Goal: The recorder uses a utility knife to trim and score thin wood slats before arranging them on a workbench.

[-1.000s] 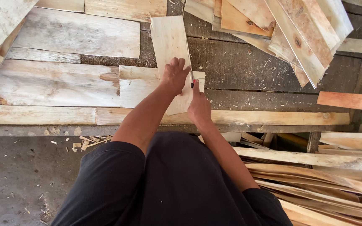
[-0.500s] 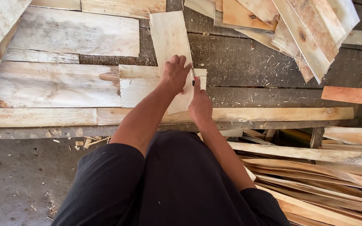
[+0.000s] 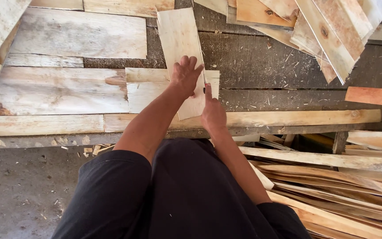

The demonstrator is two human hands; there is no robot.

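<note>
While my left hand [image 3: 185, 76] presses flat, fingers spread, on the thin veneer strip [image 3: 180, 42], my right hand [image 3: 212, 113] grips a blade at its edge; a slip could nick those fingers, I judge.

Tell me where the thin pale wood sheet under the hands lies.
In the head view, the thin wood sheet lies top centre on the workbench, pinned by the left hand, right hand at its right edge.

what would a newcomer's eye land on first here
At centre, the left hand presses flat on a pale thin wood sheet on the dark workbench, the right hand at the sheet's right edge. Loose boards fan out at top right; more wood strips pile at lower right.
</note>
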